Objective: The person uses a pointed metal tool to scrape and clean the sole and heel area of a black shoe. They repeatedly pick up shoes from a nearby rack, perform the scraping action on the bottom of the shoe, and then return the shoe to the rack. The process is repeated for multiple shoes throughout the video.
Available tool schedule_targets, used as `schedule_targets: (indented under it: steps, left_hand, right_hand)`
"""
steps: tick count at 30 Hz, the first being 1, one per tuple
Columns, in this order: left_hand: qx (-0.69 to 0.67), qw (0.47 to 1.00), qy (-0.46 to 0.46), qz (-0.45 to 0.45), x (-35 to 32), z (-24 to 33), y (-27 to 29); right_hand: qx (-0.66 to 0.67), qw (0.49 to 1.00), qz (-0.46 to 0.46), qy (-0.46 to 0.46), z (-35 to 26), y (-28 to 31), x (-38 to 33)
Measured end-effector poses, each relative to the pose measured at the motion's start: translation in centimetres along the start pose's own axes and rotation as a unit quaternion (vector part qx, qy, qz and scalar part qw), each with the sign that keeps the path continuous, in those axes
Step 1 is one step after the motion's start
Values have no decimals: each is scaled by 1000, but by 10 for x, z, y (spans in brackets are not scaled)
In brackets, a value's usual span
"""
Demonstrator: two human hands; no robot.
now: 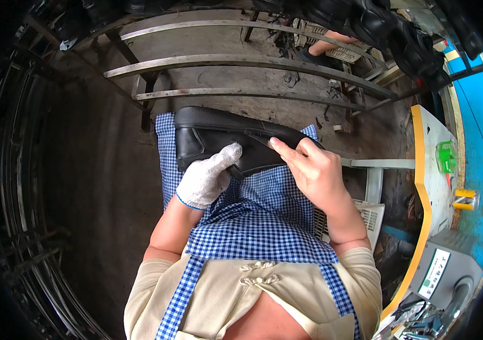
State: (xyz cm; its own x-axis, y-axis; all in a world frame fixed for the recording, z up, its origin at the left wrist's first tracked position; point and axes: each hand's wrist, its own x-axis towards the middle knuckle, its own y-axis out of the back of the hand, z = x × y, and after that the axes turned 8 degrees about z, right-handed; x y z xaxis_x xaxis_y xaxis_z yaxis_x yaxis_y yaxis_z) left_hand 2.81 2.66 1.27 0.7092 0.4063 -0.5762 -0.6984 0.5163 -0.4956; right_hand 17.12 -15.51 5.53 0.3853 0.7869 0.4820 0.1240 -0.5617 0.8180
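A black leather shoe (213,136) lies on its side above my lap, its heel to the left and its sole edge away from me. My left hand (208,175), in a white knitted glove with a blue cuff edge, grips it near the opening. The gloved thumb lies on the shoe's side; the other fingers are hidden. Bare, my right hand (316,170) is at the toe half. Its fingertips are pressed together at the seam on the upper, the rest of the fingers curled. Anything pinched there is too small to make out. Beneath the shoe hangs my blue checked apron (252,232).
Beyond the shoe runs a metal rack (241,59), with several black shoes (377,34) at the top right. A person's foot (312,55) shows behind the bars. At right stand a yellow-edged table (421,164), a green container (446,157), a yellow roll (466,199) and a grey machine (442,266).
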Motion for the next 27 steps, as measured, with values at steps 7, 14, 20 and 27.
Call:
schedule_targets:
  steps: [7, 14, 20, 27]
  left_hand:
    - [25, 999, 9, 27, -1, -2, 0]
    - [178, 974, -138, 13, -9, -3, 8]
    - [199, 949, -237, -60, -15, -11, 0]
    - [299, 865, -391, -93, -7, -24, 9]
  right_hand:
    - [0, 1000, 6, -30, -2, -3, -2]
    - [142, 984, 97, -42, -6, -12, 16]
    - [53, 991, 85, 92, -9, -16, 30]
    - [11, 996, 25, 87, -16, -11, 36]
